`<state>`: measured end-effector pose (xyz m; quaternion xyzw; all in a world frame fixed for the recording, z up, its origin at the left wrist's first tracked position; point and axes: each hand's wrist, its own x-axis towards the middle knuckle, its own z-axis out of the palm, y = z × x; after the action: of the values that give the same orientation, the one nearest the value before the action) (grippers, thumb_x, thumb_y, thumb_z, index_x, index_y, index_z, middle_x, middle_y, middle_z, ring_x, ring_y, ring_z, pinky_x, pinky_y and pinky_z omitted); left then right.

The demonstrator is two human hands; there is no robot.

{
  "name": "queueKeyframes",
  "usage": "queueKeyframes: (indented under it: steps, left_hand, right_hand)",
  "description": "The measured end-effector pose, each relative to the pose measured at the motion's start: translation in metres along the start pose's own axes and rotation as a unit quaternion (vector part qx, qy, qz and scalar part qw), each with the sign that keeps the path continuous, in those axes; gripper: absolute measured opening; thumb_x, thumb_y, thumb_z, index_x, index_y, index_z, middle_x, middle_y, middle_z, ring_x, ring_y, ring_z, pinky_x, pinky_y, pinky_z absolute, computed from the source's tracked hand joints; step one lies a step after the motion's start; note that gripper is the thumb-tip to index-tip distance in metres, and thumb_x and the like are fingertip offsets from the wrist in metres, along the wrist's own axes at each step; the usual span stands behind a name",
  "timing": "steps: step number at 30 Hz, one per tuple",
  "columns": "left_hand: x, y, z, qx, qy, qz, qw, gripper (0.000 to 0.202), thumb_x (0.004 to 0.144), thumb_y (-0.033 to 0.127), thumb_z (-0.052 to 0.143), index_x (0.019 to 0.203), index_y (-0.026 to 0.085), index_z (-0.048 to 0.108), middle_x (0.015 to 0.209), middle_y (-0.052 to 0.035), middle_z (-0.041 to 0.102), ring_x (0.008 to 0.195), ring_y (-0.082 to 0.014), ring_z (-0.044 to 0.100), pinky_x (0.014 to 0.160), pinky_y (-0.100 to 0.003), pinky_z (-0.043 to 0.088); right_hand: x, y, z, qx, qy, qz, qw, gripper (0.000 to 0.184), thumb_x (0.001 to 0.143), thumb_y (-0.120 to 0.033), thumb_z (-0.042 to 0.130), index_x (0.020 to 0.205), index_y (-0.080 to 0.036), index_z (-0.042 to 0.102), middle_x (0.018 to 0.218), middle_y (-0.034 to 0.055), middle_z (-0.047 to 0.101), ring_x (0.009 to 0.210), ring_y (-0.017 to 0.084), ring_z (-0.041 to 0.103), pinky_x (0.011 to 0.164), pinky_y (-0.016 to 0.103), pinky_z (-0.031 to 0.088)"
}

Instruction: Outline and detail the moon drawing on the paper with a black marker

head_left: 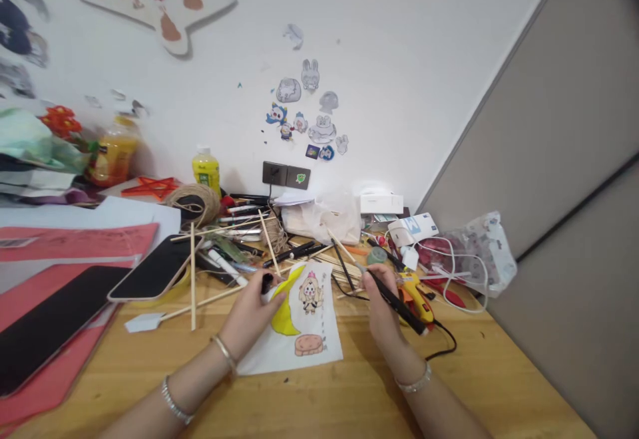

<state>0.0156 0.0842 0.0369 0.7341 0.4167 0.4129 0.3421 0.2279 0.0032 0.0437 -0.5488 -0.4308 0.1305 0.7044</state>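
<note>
My right hand (383, 306) grips a black marker (399, 304), its thin tip pointing up and left, above the table to the right of a drawing. My left hand (252, 309) is closed around a small black marker cap (267, 283), and its thumb lies over the left side of the white sheet (319, 352). On that sheet are a yellow crescent moon (284, 316), a long-haired cartoon figure (311, 292) with a pink top, a reddish-brown block shape (308, 344) and a column of small dark writing. My fingers cover part of the moon's left edge.
Behind the sheet lie loose wooden sticks (192, 279), pens and twine (194, 203). A yellow glue gun (417, 298) with a black cord sits right of my right hand. To the left are a phone (154, 269) and red folders (124, 243); bottles (206, 169) stand behind.
</note>
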Motion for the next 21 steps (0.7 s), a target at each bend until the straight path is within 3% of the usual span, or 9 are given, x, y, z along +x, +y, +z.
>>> queueKeyframes:
  steps: [4, 8, 11, 17, 21]
  left_hand:
    - [0.0, 0.002, 0.0, -0.097, 0.007, 0.007, 0.995, 0.023, 0.068, 0.039, 0.057, 0.077, 0.022, 0.045, 0.083, -0.002, 0.058, 0.084, -0.0209, 0.054, 0.077, -0.033, 0.045]
    - [-0.002, 0.005, 0.0, -0.172, 0.006, 0.002, 0.985, 0.026, 0.068, 0.038, 0.062, 0.077, 0.021, 0.043, 0.084, -0.0011, 0.057, 0.085, -0.0196, 0.054, 0.076, -0.031, 0.044]
    - [-0.004, 0.01, 0.0, -0.219, 0.006, -0.021, 0.975, 0.03, 0.067, 0.038, 0.065, 0.078, 0.021, 0.043, 0.085, -0.0011, 0.056, 0.085, -0.0197, 0.054, 0.074, -0.03, 0.045]
    - [-0.005, 0.015, -0.001, -0.279, 0.011, -0.025, 0.96, 0.035, 0.064, 0.037, 0.07, 0.074, 0.021, 0.042, 0.085, -0.0003, 0.056, 0.085, -0.0187, 0.054, 0.073, -0.028, 0.045]
    - [-0.006, 0.015, 0.0, -0.297, 0.013, -0.04, 0.954, 0.038, 0.06, 0.039, 0.073, 0.074, 0.02, 0.044, 0.083, -0.0004, 0.056, 0.08, -0.0181, 0.054, 0.07, -0.028, 0.045]
  right_hand:
    - [-0.002, -0.001, 0.001, -0.013, -0.032, 0.013, 0.999, 0.019, 0.081, -0.034, 0.058, 0.094, -0.022, 0.052, 0.084, -0.0003, 0.057, 0.074, 0.015, 0.055, 0.066, 0.028, 0.047]
    - [-0.004, 0.005, 0.004, 0.001, -0.061, 0.063, 0.996, 0.029, 0.087, -0.043, 0.048, 0.106, -0.021, 0.049, 0.082, 0.0029, 0.065, 0.067, 0.017, 0.06, 0.067, 0.034, 0.05]
    - [-0.004, 0.006, 0.007, 0.005, -0.064, 0.066, 0.996, 0.034, 0.084, -0.046, 0.05, 0.106, -0.021, 0.05, 0.085, 0.005, 0.067, 0.066, 0.019, 0.062, 0.066, 0.035, 0.051]
    - [-0.002, 0.009, 0.007, -0.053, -0.086, -0.001, 0.995, 0.019, 0.084, -0.035, 0.054, 0.096, -0.021, 0.059, 0.101, 0.0059, 0.063, 0.093, 0.022, 0.058, 0.083, 0.036, 0.046]
    - [-0.004, 0.011, 0.004, -0.052, -0.096, 0.011, 0.994, 0.016, 0.083, -0.031, 0.056, 0.096, -0.022, 0.06, 0.101, 0.0043, 0.062, 0.098, 0.022, 0.056, 0.089, 0.036, 0.043]
